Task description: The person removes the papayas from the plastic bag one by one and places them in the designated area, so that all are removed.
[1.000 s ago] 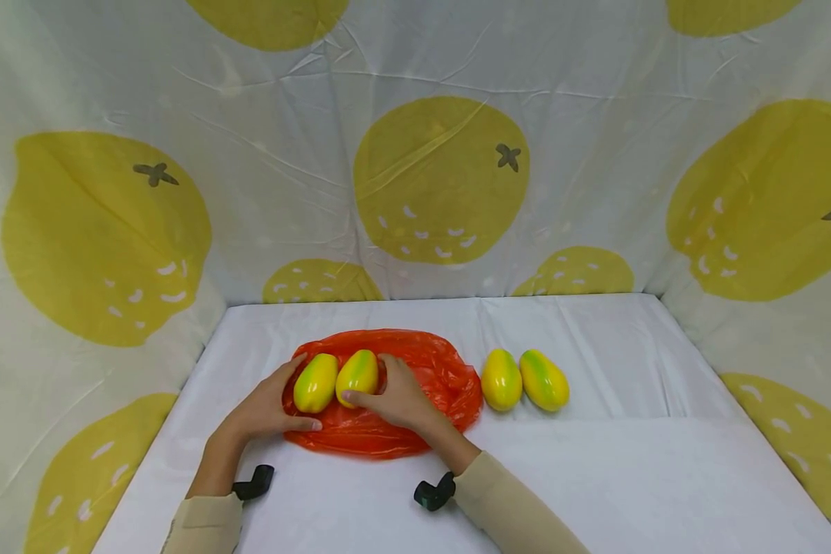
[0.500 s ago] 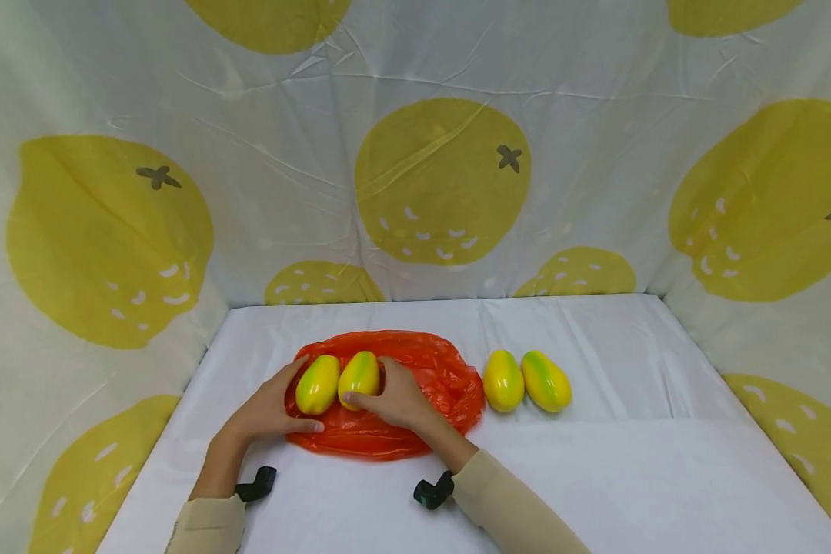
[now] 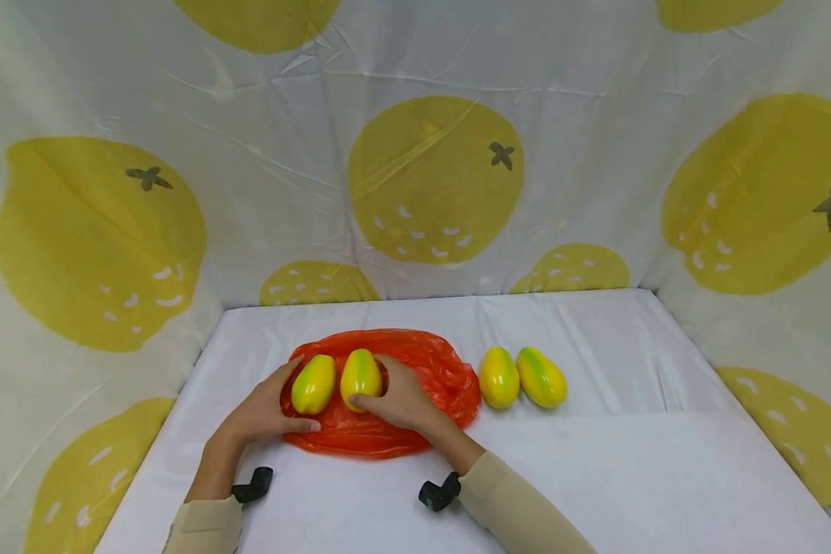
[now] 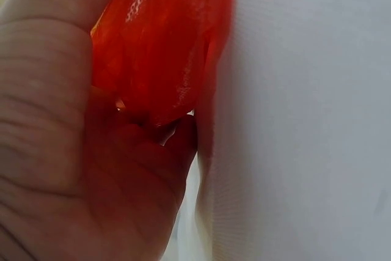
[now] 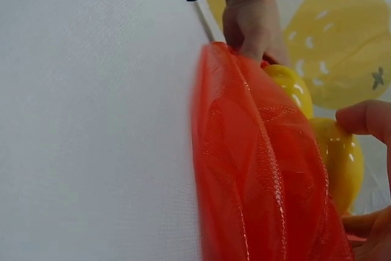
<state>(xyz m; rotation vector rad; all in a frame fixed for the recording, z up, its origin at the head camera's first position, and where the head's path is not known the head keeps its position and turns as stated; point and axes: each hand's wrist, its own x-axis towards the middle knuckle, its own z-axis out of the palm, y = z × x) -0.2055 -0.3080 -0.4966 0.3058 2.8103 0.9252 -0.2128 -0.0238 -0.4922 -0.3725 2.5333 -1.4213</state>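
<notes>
A crumpled red plastic bag (image 3: 425, 377) lies on the white-covered table. Two glossy yellow-green papayas sit over its left part with a small gap between them. My left hand (image 3: 259, 409) grips the bag's left end, thumb at the front and fingers at the back, close around the left papaya (image 3: 314, 385). In the left wrist view the red film (image 4: 159, 47) lies between thumb and fingers. My right hand (image 3: 403, 396) holds the right papaya (image 3: 361, 378) between thumb and fingers; the right wrist view shows its thumb (image 5: 369, 117) on the papaya's skin.
Two more papayas, one upright (image 3: 499, 378) and one leaning (image 3: 542, 377), lie side by side just right of the bag. A lemon-printed cloth (image 3: 436, 177) hangs behind and along both sides of the white table (image 3: 616, 477).
My right hand has moved the right papaya slightly to the right, widening the gap between the two on the bag. My left hand stays at the bag's left end.
</notes>
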